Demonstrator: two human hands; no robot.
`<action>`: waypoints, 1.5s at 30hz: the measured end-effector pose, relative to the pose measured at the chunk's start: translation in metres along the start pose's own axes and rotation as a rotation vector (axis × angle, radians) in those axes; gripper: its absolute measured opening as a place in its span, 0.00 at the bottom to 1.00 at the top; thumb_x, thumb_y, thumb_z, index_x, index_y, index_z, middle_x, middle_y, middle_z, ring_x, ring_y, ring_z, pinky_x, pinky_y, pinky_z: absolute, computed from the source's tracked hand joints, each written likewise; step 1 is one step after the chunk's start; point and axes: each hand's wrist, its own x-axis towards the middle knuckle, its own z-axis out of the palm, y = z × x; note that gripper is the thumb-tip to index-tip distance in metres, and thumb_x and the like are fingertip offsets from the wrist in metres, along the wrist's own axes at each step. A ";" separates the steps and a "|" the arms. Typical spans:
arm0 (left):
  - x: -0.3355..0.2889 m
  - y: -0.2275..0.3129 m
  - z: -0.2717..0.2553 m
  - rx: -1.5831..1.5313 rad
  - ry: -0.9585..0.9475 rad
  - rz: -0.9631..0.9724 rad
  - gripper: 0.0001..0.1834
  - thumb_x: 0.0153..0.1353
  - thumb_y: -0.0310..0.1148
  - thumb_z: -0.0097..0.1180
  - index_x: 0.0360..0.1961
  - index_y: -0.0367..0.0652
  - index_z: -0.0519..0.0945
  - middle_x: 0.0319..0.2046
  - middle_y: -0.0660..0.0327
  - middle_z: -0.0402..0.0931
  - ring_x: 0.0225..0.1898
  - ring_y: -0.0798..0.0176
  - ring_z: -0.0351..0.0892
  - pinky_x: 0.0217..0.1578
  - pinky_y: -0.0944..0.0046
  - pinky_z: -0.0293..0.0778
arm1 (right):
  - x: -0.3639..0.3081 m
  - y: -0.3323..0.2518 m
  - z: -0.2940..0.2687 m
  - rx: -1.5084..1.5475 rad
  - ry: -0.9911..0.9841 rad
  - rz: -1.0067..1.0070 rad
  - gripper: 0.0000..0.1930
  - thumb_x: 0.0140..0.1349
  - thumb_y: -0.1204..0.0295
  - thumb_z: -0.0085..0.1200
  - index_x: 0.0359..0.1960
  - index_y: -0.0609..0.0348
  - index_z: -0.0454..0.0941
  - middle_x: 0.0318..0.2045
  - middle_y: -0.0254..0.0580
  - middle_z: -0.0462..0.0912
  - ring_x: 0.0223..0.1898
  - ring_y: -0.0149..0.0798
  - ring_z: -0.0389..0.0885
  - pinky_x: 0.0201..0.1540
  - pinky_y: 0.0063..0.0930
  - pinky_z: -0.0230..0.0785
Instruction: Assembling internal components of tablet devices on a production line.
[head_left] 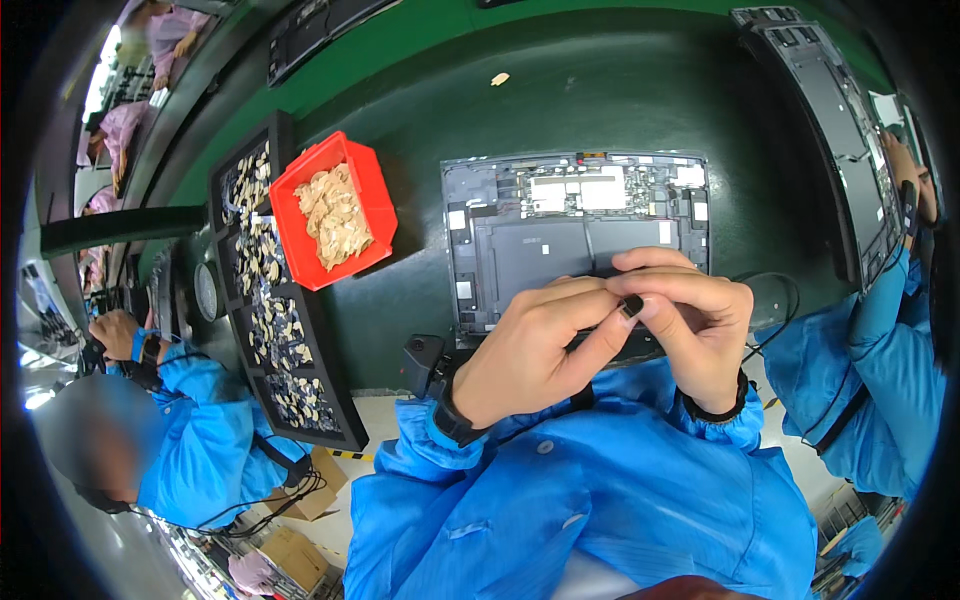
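Both hands meet just above the near edge of an opened dark grey laptop chassis (575, 235), which lies flat on the dark green desk (420, 110) with its circuit board and black battery panels showing. The left hand (520, 355) and the right hand (690, 320) are pressed fingertip to fingertip, and between them sits a small black rectangular piece (632, 305). The left grip is a pinch closed on that piece between thumb and forefinger; the right hand's fingers curl over it from above and touch it, though whether they truly clamp it cannot be told. Both wrists wear black bands below bright blue sleeves.

To the left of the chassis stands a red plastic bin (375, 195), tilted, holding a heap of pale tan flat parts (335, 215). The bin rests partly on a long black compartmented tray (320, 340) whose cells hold small mixed pale and dark parts. A second open chassis (830, 110) lies at the far right of the desk, near another person's hand (905, 165). A person in blue (200, 430) works at the left.
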 end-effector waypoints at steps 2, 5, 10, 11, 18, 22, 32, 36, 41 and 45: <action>0.007 0.003 0.000 0.032 -0.023 0.025 0.08 0.72 0.28 0.61 0.45 0.32 0.84 0.38 0.47 0.85 0.37 0.43 0.86 0.40 0.51 0.79 | -0.004 0.000 -0.001 0.223 0.081 -0.008 0.11 0.67 0.87 0.62 0.49 0.72 0.88 0.45 0.57 0.88 0.49 0.41 0.88 0.52 0.28 0.80; 0.025 0.001 -0.003 0.297 0.055 0.180 0.09 0.69 0.27 0.63 0.45 0.33 0.86 0.37 0.48 0.86 0.38 0.44 0.87 0.42 0.52 0.80 | -0.010 0.002 -0.016 0.304 0.134 -0.014 0.09 0.69 0.84 0.62 0.50 0.73 0.87 0.51 0.55 0.86 0.49 0.39 0.87 0.53 0.29 0.79; 0.040 0.012 0.003 0.192 -0.137 0.069 0.09 0.68 0.29 0.64 0.43 0.33 0.86 0.38 0.49 0.86 0.41 0.44 0.87 0.44 0.53 0.79 | -0.005 0.000 -0.011 0.134 0.268 -0.060 0.11 0.68 0.81 0.64 0.50 0.71 0.87 0.50 0.51 0.87 0.53 0.39 0.84 0.59 0.33 0.74; 0.040 0.012 0.005 0.183 -0.136 0.041 0.09 0.69 0.29 0.64 0.43 0.33 0.86 0.38 0.49 0.86 0.41 0.44 0.86 0.44 0.53 0.78 | -0.005 -0.002 -0.010 0.089 0.316 -0.070 0.12 0.67 0.80 0.65 0.50 0.70 0.87 0.49 0.49 0.88 0.53 0.39 0.83 0.60 0.34 0.73; 0.045 0.015 0.007 0.255 -0.241 -0.021 0.22 0.62 0.41 0.73 0.54 0.41 0.87 0.50 0.50 0.88 0.55 0.46 0.86 0.58 0.49 0.73 | -0.014 0.014 -0.022 0.175 0.230 -0.101 0.08 0.66 0.85 0.64 0.46 0.71 0.87 0.41 0.49 0.86 0.43 0.38 0.85 0.50 0.30 0.77; 0.053 -0.010 -0.007 0.869 0.108 0.159 0.38 0.59 0.48 0.74 0.70 0.51 0.78 0.70 0.49 0.74 0.74 0.46 0.69 0.74 0.36 0.56 | -0.015 0.015 -0.039 0.197 0.258 -0.105 0.08 0.67 0.82 0.65 0.47 0.71 0.86 0.38 0.46 0.85 0.38 0.34 0.83 0.44 0.26 0.74; -0.004 0.005 0.002 1.017 -0.044 -0.286 0.38 0.55 0.51 0.74 0.68 0.56 0.80 0.52 0.59 0.81 0.52 0.54 0.80 0.51 0.53 0.69 | -0.017 0.007 -0.047 -0.027 0.202 0.181 0.08 0.65 0.83 0.67 0.45 0.69 0.89 0.31 0.39 0.85 0.33 0.27 0.81 0.38 0.20 0.70; -0.005 -0.007 0.002 1.019 -0.046 -0.005 0.34 0.56 0.47 0.73 0.66 0.60 0.82 0.59 0.55 0.78 0.55 0.52 0.80 0.52 0.53 0.72 | -0.008 0.007 -0.038 -0.240 0.148 0.232 0.08 0.61 0.81 0.70 0.43 0.65 0.91 0.29 0.41 0.89 0.31 0.29 0.80 0.41 0.25 0.70; 0.000 -0.015 -0.003 0.935 -0.086 0.030 0.31 0.55 0.45 0.73 0.64 0.63 0.84 0.60 0.52 0.75 0.55 0.49 0.79 0.51 0.52 0.74 | 0.011 0.010 -0.033 -0.524 0.082 0.129 0.07 0.59 0.77 0.71 0.39 0.62 0.91 0.27 0.42 0.91 0.31 0.30 0.81 0.42 0.29 0.69; 0.004 -0.017 0.001 0.890 -0.069 0.015 0.30 0.54 0.45 0.73 0.61 0.62 0.84 0.59 0.52 0.74 0.54 0.47 0.79 0.50 0.51 0.75 | 0.019 0.009 -0.032 -0.526 0.047 0.155 0.06 0.60 0.77 0.71 0.38 0.62 0.91 0.27 0.42 0.91 0.30 0.30 0.82 0.42 0.29 0.69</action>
